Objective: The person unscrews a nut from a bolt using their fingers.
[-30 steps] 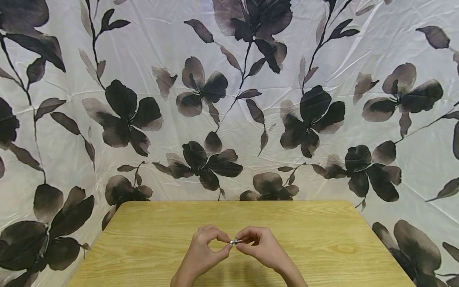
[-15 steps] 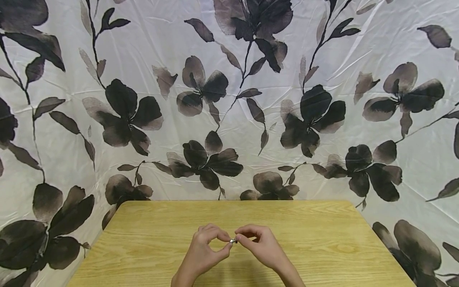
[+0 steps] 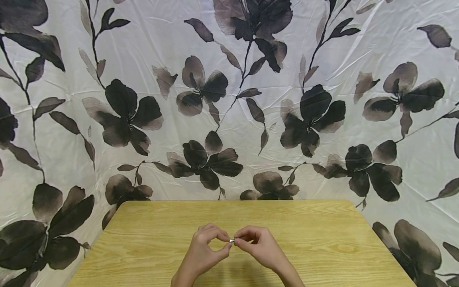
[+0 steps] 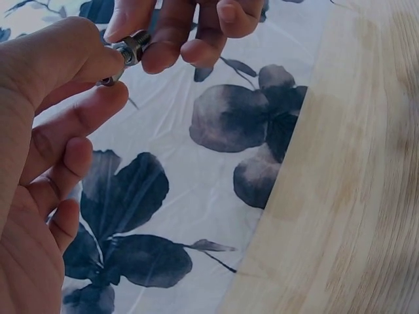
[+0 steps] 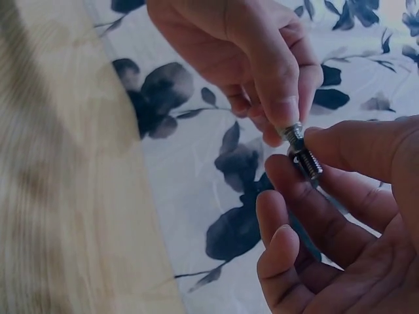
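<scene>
Bolt [image 5: 305, 162]: small threaded metal piece, held in the air between both hands, just above the table's near-middle; threads show in the right wrist view.
Nut [image 4: 133, 48]: hex part on the bolt, at the end the L hand takes; looks lined up w/ the thread axis.
L hand [image 3: 205, 251]: thumb + forefinger pinched on the nut end, other fingers curled clear so the part stays visible.
R hand [image 3: 259, 247]: fingertips pinch the threaded end, prob. to steady or turn it against the L.
Table [image 3: 322, 247]: light wood-grain top under both hands.
Backdrop [image 3: 229, 99]: white cloth w/ dark flower print, behind & around the table.
</scene>
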{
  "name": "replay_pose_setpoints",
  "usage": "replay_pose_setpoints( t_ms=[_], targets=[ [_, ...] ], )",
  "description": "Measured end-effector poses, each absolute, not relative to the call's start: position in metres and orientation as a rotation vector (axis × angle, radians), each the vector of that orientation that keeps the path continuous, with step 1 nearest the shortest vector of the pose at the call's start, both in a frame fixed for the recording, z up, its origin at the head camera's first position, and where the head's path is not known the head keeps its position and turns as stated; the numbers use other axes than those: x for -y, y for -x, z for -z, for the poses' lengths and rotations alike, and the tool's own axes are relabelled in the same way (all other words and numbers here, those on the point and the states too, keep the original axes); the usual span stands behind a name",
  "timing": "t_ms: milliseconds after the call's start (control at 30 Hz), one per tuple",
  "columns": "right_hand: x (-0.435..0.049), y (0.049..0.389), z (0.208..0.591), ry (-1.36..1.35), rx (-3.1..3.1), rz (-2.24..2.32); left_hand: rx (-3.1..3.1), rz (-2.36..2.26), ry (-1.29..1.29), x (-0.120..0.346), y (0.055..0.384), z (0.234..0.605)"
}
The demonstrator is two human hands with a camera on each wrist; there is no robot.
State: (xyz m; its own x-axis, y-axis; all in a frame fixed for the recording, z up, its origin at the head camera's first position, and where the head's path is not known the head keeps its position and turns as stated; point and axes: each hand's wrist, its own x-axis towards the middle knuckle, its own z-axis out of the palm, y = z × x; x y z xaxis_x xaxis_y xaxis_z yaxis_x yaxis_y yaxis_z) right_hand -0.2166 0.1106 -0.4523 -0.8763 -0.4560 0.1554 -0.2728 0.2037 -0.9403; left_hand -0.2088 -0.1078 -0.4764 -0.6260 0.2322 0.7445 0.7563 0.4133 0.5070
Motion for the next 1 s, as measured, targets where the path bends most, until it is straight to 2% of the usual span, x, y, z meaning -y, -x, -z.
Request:
replay_pose_setpoints(
  t_ms=[300,633,1000],
  targets=[
    [-0.111,0.2178,0.4522,0.726,-2.332,1.786,2.084,1.147,0.803,0.1071,0.2084,0.4754],
    [-0.1138,0.2204,0.449,0.589,-2.366,1.815,2.059,1.115,0.808,0.1071,0.209,0.473],
    [-0.1161,0.2173,0.4497,0.726,-2.276,1.746,2.062,1.169,0.842,0.1065,0.2067,0.4711]
  ],
)
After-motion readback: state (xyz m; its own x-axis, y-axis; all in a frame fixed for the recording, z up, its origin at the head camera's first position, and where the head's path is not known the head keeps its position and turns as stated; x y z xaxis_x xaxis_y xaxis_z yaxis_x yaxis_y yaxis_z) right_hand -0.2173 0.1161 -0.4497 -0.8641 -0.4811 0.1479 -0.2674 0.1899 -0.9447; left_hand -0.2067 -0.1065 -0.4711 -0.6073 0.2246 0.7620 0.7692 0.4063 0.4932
